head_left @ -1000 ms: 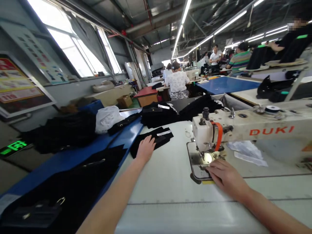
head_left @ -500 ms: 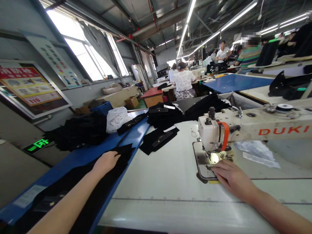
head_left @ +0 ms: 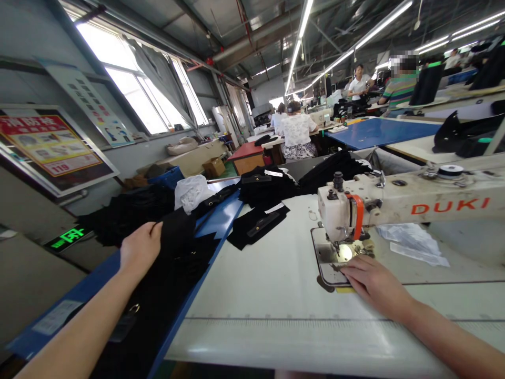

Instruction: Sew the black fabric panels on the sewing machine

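My left hand (head_left: pixel 141 247) is closed on the edge of a black fabric piece (head_left: pixel 177 230), raised above other black pieces on the blue side table (head_left: pixel 223 220). Below my left forearm lies a black panel with a dark tab and a gold ring (head_left: pixel 134 309). My right hand (head_left: pixel 373 281) rests at the front of the sewing machine (head_left: pixel 333 210), close to the lit needle area. Its fingers are pressed together at the metal needle plate (head_left: pixel 324 253); a small dark tip (head_left: pixel 336 268) shows at them, too small to name.
A black panel with a tab and white label (head_left: pixel 258 227) lies left of the machine. Behind it are stacked black panels (head_left: pixel 268 190). A white plastic bag (head_left: pixel 192 192) sits on the side table. Clear plastic (head_left: pixel 414 243) lies under the machine arm. Co-workers sit farther back.
My left hand has moved left and up, lifting a black fabric piece off the pile. My right hand stays at the needle plate. The view has shifted slightly.
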`<state>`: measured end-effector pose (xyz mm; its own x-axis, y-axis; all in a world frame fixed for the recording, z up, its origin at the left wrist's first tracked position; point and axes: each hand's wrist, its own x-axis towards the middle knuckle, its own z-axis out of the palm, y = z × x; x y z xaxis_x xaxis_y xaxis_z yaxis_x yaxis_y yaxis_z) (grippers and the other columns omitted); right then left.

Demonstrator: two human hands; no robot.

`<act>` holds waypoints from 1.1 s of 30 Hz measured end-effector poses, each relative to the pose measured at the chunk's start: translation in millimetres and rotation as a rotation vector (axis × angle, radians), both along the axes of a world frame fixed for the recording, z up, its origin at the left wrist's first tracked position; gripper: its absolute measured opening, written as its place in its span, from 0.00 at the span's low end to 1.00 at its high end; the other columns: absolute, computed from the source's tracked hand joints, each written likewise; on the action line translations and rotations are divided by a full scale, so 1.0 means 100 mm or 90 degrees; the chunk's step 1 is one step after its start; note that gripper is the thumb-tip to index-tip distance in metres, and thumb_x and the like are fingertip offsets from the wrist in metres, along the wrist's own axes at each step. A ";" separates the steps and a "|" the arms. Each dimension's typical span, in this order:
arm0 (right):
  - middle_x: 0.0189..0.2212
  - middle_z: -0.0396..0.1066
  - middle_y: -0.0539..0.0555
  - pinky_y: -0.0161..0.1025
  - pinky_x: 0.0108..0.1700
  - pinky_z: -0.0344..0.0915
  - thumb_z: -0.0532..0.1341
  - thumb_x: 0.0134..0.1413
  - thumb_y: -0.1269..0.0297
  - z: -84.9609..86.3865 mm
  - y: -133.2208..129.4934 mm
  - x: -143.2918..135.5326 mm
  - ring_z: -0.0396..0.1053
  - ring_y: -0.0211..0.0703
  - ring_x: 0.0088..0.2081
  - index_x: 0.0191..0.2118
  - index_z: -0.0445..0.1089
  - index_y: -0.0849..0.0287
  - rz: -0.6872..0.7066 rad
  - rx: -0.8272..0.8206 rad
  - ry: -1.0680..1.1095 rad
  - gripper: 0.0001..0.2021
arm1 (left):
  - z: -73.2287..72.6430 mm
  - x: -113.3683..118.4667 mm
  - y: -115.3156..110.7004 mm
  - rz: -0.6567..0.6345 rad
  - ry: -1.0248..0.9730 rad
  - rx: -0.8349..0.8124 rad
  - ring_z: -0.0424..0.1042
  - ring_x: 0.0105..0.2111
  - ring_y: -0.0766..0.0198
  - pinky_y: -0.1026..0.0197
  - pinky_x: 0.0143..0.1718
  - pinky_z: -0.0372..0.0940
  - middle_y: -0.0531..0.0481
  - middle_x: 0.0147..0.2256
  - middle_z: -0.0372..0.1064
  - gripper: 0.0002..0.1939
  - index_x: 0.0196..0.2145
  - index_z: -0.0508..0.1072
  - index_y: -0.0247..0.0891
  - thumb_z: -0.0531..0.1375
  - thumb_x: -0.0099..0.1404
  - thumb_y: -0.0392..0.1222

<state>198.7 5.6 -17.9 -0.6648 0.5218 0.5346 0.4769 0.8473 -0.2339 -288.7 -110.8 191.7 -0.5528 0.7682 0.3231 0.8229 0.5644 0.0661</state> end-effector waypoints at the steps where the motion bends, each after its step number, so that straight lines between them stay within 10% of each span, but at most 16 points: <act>1: 0.35 0.74 0.56 0.44 0.41 0.68 0.53 0.63 0.71 0.00 0.00 0.00 0.69 0.47 0.38 0.36 0.76 0.58 0.002 0.000 0.000 0.13 | 0.04 0.08 -0.01 0.027 0.044 0.016 0.72 0.40 0.45 0.49 0.39 0.63 0.36 0.37 0.72 0.29 0.49 0.69 0.29 0.39 0.70 0.52; 5: 0.33 0.74 0.56 0.43 0.43 0.67 0.55 0.61 0.72 0.02 0.01 0.00 0.69 0.47 0.38 0.36 0.76 0.58 0.005 -0.004 0.000 0.12 | -0.08 0.66 0.00 -0.046 0.172 -0.046 0.73 0.40 0.45 0.49 0.39 0.63 0.36 0.40 0.73 0.24 0.48 0.70 0.38 0.40 0.70 0.50; 12: 0.31 0.73 0.55 0.41 0.43 0.65 0.57 0.61 0.72 0.10 0.02 -0.04 0.67 0.45 0.37 0.34 0.76 0.58 -0.015 -0.015 -0.012 0.10 | -1.28 2.32 0.17 -0.469 -0.002 -0.378 0.77 0.36 0.54 0.57 0.36 0.69 0.43 0.36 0.76 0.19 0.42 0.71 0.40 0.48 0.61 0.25; 16: 0.30 0.73 0.54 0.40 0.42 0.64 0.56 0.61 0.72 0.13 0.00 0.00 0.66 0.44 0.37 0.34 0.75 0.58 -0.021 -0.003 -0.032 0.10 | -1.66 2.90 0.32 -0.508 -0.028 -0.348 0.78 0.37 0.55 0.57 0.37 0.70 0.42 0.37 0.77 0.20 0.48 0.70 0.39 0.45 0.66 0.28; 20: 0.31 0.73 0.55 0.40 0.41 0.64 0.55 0.62 0.70 0.10 0.07 0.36 0.66 0.44 0.36 0.36 0.75 0.58 -0.071 0.018 -0.002 0.10 | -1.70 2.92 0.42 -0.515 -0.138 -0.215 0.78 0.40 0.54 0.56 0.40 0.71 0.42 0.43 0.77 0.20 0.55 0.68 0.40 0.45 0.71 0.44; 25: 0.37 0.73 0.58 0.41 0.43 0.64 0.57 0.59 0.73 0.11 0.34 1.10 0.68 0.47 0.40 0.41 0.76 0.61 -0.338 -0.024 0.047 0.10 | -1.82 2.59 0.44 -0.605 -0.164 0.012 0.70 0.53 0.57 0.55 0.55 0.65 0.46 0.53 0.71 0.25 0.54 0.71 0.43 0.45 0.70 0.55; 33: 0.32 0.74 0.56 0.39 0.41 0.62 0.61 0.55 0.73 0.18 0.51 1.30 0.68 0.46 0.38 0.30 0.76 0.61 -0.410 -0.160 0.004 0.06 | -2.02 2.64 0.56 -0.682 0.017 -0.116 0.55 0.64 0.49 0.43 0.60 0.57 0.45 0.64 0.56 0.31 0.64 0.60 0.45 0.51 0.66 0.59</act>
<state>328.9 56.1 0.1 -0.1779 0.9205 0.3480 0.8651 0.3148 -0.3905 -25.1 -54.9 -10.3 0.4383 0.8850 0.1572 0.8937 -0.4477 0.0288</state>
